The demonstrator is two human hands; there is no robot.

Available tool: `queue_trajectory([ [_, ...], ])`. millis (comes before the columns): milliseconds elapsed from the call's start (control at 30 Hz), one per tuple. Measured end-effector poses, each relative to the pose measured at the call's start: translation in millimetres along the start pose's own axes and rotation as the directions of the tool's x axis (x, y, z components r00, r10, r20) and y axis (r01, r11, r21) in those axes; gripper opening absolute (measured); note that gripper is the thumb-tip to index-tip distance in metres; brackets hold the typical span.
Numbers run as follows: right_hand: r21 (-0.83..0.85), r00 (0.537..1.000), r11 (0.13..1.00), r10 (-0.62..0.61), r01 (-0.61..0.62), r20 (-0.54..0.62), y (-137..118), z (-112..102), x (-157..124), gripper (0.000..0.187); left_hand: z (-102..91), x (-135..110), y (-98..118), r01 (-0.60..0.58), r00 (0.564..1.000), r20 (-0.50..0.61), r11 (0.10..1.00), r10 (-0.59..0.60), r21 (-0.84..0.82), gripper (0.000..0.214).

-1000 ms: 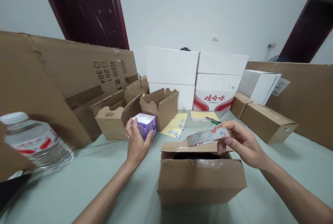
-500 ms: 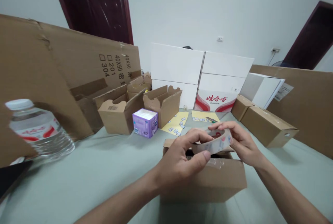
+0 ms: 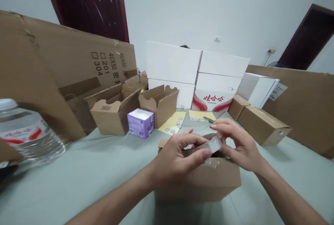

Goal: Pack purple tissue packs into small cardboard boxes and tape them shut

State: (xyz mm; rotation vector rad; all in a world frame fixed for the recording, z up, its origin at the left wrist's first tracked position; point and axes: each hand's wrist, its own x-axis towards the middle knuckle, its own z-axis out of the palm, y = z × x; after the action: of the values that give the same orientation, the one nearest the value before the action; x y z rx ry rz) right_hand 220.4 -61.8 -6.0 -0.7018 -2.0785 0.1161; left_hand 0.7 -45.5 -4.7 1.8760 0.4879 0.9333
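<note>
My left hand (image 3: 177, 157) grips a roll of clear packing tape (image 3: 214, 144), thumb on the near side and fingers reaching across it. At the roll's right edge, the thumb and fingers of my right hand (image 3: 240, 145) are closed in a pinch on the tape. Both hands are above a brown cardboard box (image 3: 203, 183) whose top is partly covered by them. A strip of clear tape shows on the box's upper near edge. What lies inside the box is mostly hidden.
Open cardboard boxes (image 3: 112, 115), a purple pack (image 3: 141, 124) and a water bottle (image 3: 28, 134) stand to the left. Yellow sheets (image 3: 173, 122) and scissors (image 3: 208, 119) lie behind. Closed brown boxes (image 3: 263, 122) are on the right, white cartons (image 3: 173, 61) at the back.
The tape roll has turned in my hands, its printed face giving way to a plain one. My right fingers have drawn into a pinch at its edge. The whole view has shifted slightly.
</note>
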Motion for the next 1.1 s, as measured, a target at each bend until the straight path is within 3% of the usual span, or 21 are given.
queue_trajectory([
  [133,-0.184,0.99,0.973,-0.138,0.139,0.02,-17.3,-1.7,7.8,0.023,-4.1,2.3,-5.2,0.002,0.999,-0.036,0.999,0.0,0.037,0.022],
  [333,-0.222,0.99,0.966,-0.14,0.13,-0.028,-16.2,-0.9,2.4,0.028,-10.0,1.4,-6.6,-0.03,0.999,0.013,0.999,0.03,0.027,0.024],
  [667,-0.02,0.995,0.998,-0.057,0.055,-0.079,-2.2,1.4,-13.6,0.021,-9.0,-1.0,-5.7,-0.08,0.996,0.023,0.997,0.081,-0.015,0.024],
  [833,0.084,0.995,0.996,0.044,-0.037,-0.093,1.4,3.5,-19.9,0.019,-10.1,-2.2,-1.5,-0.061,0.998,0.023,0.998,0.061,-0.026,0.024],
  [1100,0.259,0.973,0.958,0.168,-0.123,-0.161,7.8,8.7,-21.2,0.016,-11.9,1.3,-14.0,-0.019,1.0,-0.026,0.974,0.014,-0.226,0.027],
])
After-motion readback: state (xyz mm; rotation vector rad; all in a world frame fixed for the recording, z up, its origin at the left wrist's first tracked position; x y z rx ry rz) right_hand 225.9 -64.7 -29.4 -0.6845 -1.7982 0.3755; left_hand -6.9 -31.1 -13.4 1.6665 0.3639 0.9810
